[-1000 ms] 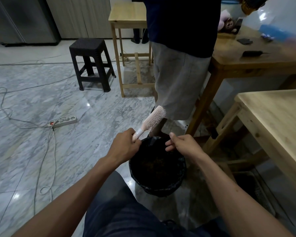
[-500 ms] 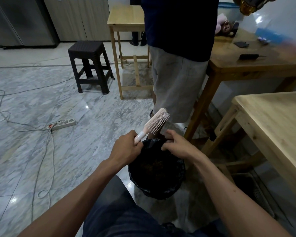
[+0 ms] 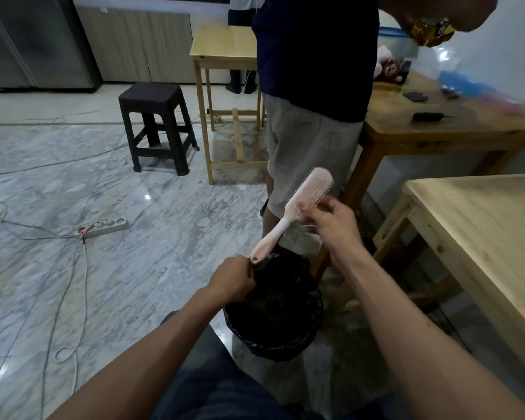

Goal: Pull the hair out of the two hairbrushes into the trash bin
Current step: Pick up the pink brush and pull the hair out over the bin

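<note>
Gripping the pink hairbrush [image 3: 303,201] by its head, the right hand [image 3: 331,221] curls fingers and thumb around the bristled end, holding it tilted above the far rim of the trash bin [image 3: 273,310]. The handle slants down toward the left hand [image 3: 232,280], which is curled at the bin's near-left rim; whether it pinches the black liner or the handle tip cannot be told. The bin stands on the marble floor [image 3: 119,268] between the knees. A standing person [image 3: 312,101] is just behind it, beside a wooden counter [image 3: 482,237].
</note>
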Demonstrator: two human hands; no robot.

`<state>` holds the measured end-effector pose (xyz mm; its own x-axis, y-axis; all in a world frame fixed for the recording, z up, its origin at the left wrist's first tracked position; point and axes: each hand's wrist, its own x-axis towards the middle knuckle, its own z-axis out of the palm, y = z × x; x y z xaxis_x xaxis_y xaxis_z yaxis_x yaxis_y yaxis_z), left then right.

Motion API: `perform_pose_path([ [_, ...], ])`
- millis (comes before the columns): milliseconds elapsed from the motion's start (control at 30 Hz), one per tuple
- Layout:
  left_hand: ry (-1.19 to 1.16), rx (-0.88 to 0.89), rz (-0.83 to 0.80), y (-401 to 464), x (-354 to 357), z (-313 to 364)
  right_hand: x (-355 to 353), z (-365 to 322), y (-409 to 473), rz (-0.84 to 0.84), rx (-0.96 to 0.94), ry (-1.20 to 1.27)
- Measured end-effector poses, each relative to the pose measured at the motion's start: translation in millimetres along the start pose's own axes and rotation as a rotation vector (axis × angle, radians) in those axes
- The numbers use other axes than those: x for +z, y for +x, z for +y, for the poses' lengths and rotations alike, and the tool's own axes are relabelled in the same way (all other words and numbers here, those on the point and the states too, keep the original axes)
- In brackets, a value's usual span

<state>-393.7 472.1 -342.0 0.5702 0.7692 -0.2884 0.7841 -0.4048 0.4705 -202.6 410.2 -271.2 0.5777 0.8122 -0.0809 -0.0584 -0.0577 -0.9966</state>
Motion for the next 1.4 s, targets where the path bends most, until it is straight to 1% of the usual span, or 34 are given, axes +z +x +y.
perform_pose_path([
  [67,0.101,0.032,-0.020,5.6,11.8,5.9,-6.8,-12.1,2.6,0.022,-0.052,0.010],
  [167,0.256,0.108,-0.023,16.4,24.8,18.0,-19.2,-23.9,2.3,0.003,-0.114,-0.020],
  [300,0.345,0.112,0.153,26.6,15.6,35.8,-35.9,-37.0,-1.9,-0.008,-0.147,-0.073],
  [333,0.365,0.101,0.168,29.0,12.0,38.4,-39.4,-39.8,-2.8,-0.006,-0.145,-0.076],
  [367,0.360,0.085,0.146,30.7,8.9,39.5,-42.0,-42.0,-3.1,0.000,-0.140,-0.078],
  [400,0.322,0.070,0.090,34.0,6.1,38.1,-44.5,-44.0,-3.2,0.010,-0.133,-0.085],
  [433,0.252,0.066,-0.003,36.3,0.7,37.1,-46.2,-44.9,-2.1,0.023,-0.131,-0.092],
  [467,0.148,0.101,-0.091,35.6,-6.6,37.3,-47.1,-46.4,-1.8,0.036,-0.125,-0.097],
  [500,0.017,0.158,-0.142,32.1,-15.1,39.6,-47.2,-47.6,-1.3,0.047,-0.115,-0.102],
  [567,-0.222,0.294,-0.159,22.8,-30.5,47.4,-46.6,-49.7,-0.7,0.061,-0.104,-0.104],
  [600,-0.296,0.339,-0.159,17.5,-36.4,53.1,-45.5,-51.3,-0.8,0.064,-0.102,-0.105],
  [667,-0.378,0.354,-0.123,7.8,-43.5,66.0,-43.0,-56.1,-0.6,0.061,-0.108,-0.097],
  [733,-0.380,0.368,-0.003,4.0,-44.9,76.0,-41.6,-64.0,-1.0,0.063,-0.128,-0.082],
  [800,-0.270,0.439,0.167,3.8,-46.4,84.7,-43.3,-75.2,-1.7,0.076,-0.149,-0.097],
  [833,-0.254,0.473,0.221,3.8,-47.4,89.6,-45.5,-81.4,-2.1,0.084,-0.163,-0.117],
  [933,-0.252,0.578,0.293,2.5,-54.1,111.8,-59.5,-101.2,-4.8,0.127,-0.209,-0.163],
  [1033,-0.171,0.663,0.364,7.6,-58.3,141.1,-85.6,-121.8,-11.6,0.195,-0.228,-0.200],
  [1133,-0.142,0.721,0.383,9.2,-60.8,180.8,-121.8,-143.5,-20.4,0.302,-0.217,-0.230],
  [1267,-0.270,0.876,0.291,-8.1,-59.4,241.2,-180.2,-172.3,-41.6,0.481,-0.232,-0.190],
  [1333,-0.285,0.915,0.251,-18.3,-52.8,274.8,-209.4,-182.9,-59.0,0.559,-0.243,-0.170],
  [1400,-0.268,0.936,0.258,-29.0,-41.4,310.0,-240.0,-188.3,-77.0,0.638,-0.239,-0.161],
])
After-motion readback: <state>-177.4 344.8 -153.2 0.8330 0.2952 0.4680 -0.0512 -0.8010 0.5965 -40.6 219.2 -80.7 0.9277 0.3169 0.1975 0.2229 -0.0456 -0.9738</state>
